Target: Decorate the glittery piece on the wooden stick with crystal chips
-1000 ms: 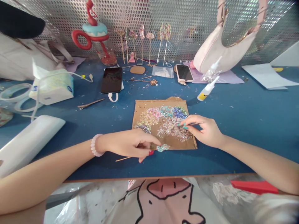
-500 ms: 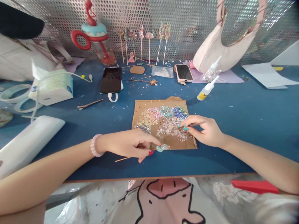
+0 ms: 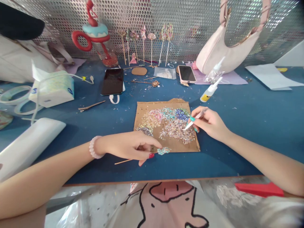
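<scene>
My left hand (image 3: 136, 147) is closed on a thin wooden stick (image 3: 123, 161) whose tail pokes out past the palm. At the stick's other end, by my fingertips, is a small piece covered in turquoise gems (image 3: 163, 151), over the front edge of the cardboard (image 3: 163, 143). In my right hand (image 3: 209, 123) a pair of slim, pale tweezers (image 3: 190, 124) is pinched, tip pointing down and left at a heap of clear-pink rhinestones (image 3: 174, 129). Blue rhinestones (image 3: 182, 114) and yellowish ones (image 3: 148, 120) lie in neighbouring heaps. Whether the tweezers' tip grips a stone is too small to tell.
A glue bottle (image 3: 210, 91) stands behind my right hand. Two phones, one black (image 3: 112, 81) and one pink-edged (image 3: 187, 74), lie farther back. Several decorated sticks (image 3: 152, 47) stand along the mesh wall. A hair clip (image 3: 91, 106) and a tissue pack (image 3: 53, 90) are at left.
My right hand has turned and shifted slightly up and right, so the tweezers now slant more steeply over the rhinestones. The left hand and its gem-covered piece have moved slightly left.
</scene>
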Tool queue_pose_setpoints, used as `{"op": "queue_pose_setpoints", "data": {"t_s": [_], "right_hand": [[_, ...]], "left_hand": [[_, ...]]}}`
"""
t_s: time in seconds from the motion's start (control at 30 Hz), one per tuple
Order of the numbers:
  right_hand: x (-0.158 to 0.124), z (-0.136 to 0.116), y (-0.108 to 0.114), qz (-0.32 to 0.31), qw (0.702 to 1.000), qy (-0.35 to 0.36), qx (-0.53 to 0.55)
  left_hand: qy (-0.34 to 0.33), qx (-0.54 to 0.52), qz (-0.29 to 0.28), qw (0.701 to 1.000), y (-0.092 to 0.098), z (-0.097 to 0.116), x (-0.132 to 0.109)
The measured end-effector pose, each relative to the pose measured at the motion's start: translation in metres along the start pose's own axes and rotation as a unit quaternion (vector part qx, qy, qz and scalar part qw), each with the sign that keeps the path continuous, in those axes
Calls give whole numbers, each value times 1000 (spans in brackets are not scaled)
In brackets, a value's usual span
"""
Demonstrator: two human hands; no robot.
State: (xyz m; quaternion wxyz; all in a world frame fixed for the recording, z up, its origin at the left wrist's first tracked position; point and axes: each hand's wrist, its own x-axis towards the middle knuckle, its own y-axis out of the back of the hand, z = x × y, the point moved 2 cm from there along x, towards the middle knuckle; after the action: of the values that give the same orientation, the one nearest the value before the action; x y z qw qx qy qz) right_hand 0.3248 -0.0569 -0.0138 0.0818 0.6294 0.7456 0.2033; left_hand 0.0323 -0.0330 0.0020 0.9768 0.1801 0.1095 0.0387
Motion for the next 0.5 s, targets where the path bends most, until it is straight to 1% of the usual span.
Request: {"op": "queue_pose_setpoints", "data": {"t_s": [0.07,0.2,0.3,0.4,0.5], "right_hand": [[0,1,-1,-33,999,-13,37],[-2,3,-3,-59,995,-23,75],[-5,0,-7,-81,993,-17,87],[-10,-5,-12,-119,990,-8,76],[-15,-10,-15,-148,989,10,20]], "left_hand": [[15,-1,-7,1000,2,-1,-2],[21,-28,-4,999,3,-1,-6],[24,-69,-19,997,-1,2,-7],[22,-98,-55,993,-8,6,-6],[13,-109,-84,990,-14,10,-4]]}}
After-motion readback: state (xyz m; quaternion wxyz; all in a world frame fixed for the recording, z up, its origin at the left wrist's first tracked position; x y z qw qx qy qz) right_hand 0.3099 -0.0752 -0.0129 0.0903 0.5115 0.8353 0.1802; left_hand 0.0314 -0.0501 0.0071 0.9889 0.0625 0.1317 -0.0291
